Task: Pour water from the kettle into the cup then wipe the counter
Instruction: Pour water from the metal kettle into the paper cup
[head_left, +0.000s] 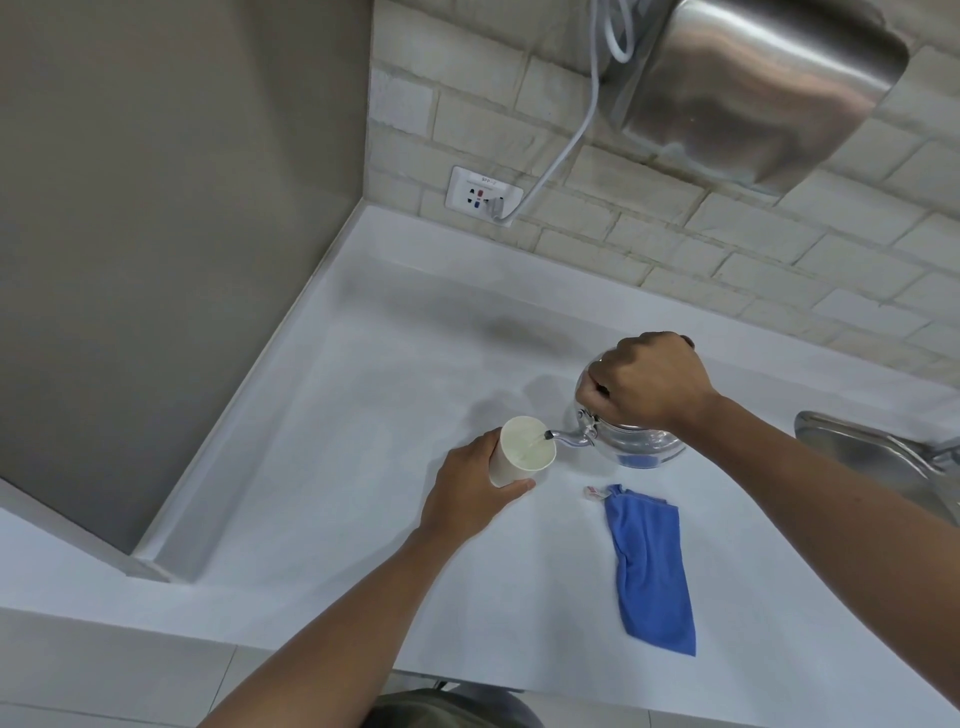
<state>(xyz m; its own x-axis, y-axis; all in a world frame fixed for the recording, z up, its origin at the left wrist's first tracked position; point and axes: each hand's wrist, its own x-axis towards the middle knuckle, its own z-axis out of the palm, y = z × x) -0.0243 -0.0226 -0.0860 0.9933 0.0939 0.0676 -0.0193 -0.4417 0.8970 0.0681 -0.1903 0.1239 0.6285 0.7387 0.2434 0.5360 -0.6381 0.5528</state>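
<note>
A shiny metal kettle (639, 444) is tilted to the left above the white counter (363, 395). My right hand (647, 379) grips its handle from above. Its spout reaches over the rim of a white paper cup (524, 449), and a thin stream of water runs into the cup. My left hand (475, 488) wraps around the cup's side and holds it tilted toward the spout. A folded blue cloth (649, 566) lies flat on the counter, to the right of the cup and nearer the front edge than the kettle.
A steel hand dryer (753, 88) hangs on the brick wall, its white cord running down to a wall socket (483, 196). A metal tap or sink fitting (872, 452) sits at the right edge. A grey wall closes the counter's left side.
</note>
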